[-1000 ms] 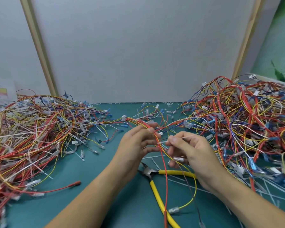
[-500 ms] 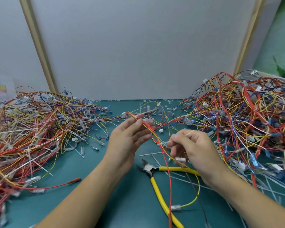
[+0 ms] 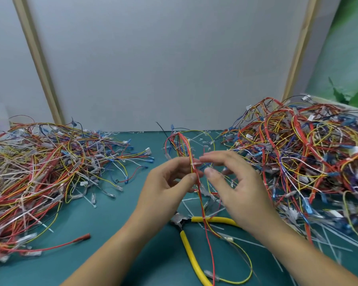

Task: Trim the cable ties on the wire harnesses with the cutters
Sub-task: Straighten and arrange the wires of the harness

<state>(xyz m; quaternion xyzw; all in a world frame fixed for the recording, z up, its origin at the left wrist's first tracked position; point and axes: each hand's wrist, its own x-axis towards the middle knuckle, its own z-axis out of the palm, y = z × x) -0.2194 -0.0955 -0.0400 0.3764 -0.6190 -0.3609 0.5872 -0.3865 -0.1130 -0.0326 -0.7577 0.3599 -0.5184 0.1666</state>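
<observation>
My left hand (image 3: 167, 188) pinches a red and yellow wire harness (image 3: 202, 205) between thumb and forefinger, just below a white cable tie (image 3: 192, 164). The harness stands upright, loops over above my fingers, and trails down toward me across the mat. Just right of it, my right hand (image 3: 238, 195) hovers slightly blurred, with fingers spread and nothing in them. The yellow-handled cutters (image 3: 189, 252) lie on the green mat under my hands, jaws pointing left, and neither hand touches them.
A big tangled pile of harnesses (image 3: 39, 172) covers the mat's left side, and a taller pile (image 3: 302, 162) fills the right. Cut white tie scraps (image 3: 194, 204) litter the green mat (image 3: 116, 244). A loose red wire (image 3: 79, 238) lies front left. A grey wall panel stands behind.
My right hand has let go of the tie tail and opened. The harness now stands more upright, held by my left hand alone. The cutters have not moved.
</observation>
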